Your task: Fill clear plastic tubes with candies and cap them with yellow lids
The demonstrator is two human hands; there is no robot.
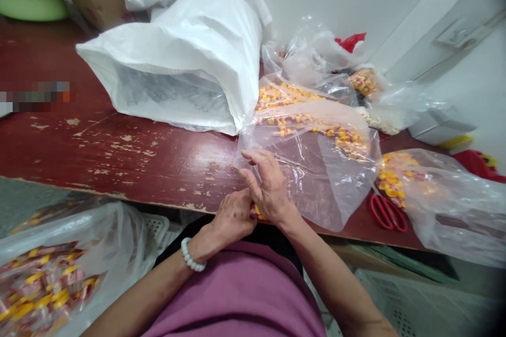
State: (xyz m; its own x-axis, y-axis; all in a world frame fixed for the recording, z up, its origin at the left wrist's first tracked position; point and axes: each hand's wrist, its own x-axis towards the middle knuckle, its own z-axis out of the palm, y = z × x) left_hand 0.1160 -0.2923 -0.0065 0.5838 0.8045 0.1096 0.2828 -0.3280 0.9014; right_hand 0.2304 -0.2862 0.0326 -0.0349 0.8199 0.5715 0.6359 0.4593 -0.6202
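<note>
a: where do we mark the small yellow-and-red piece (pixel 259 214)?
b: lower centre of the frame, at the counter (pixel 130 155) edge, between our hands, mostly hidden.
a: fingers?
b: left hand (pixel 236 215): fingers curled, looks clamped on the piece. right hand (pixel 269 185): thumb and fingers apart, fingertips near the clear bag (pixel 336 189).
a: handling?
b: our guess: light, fairly stiff, a bit slick. we'd pinch it round the yellow end, lightly. contents, can't tell.
a: and the clear bag, right of centre?
b: thin, limp, slippery film; probably slides and folds if we tug. we'd take the rim with both hands, so the yellow pieces (pixel 351 145) don't spill.
a: white sack (pixel 205 31), upper left of centre?
b: soft, creased, mouth gaping. we'd lift by the rim. weight, can't tell.
</note>
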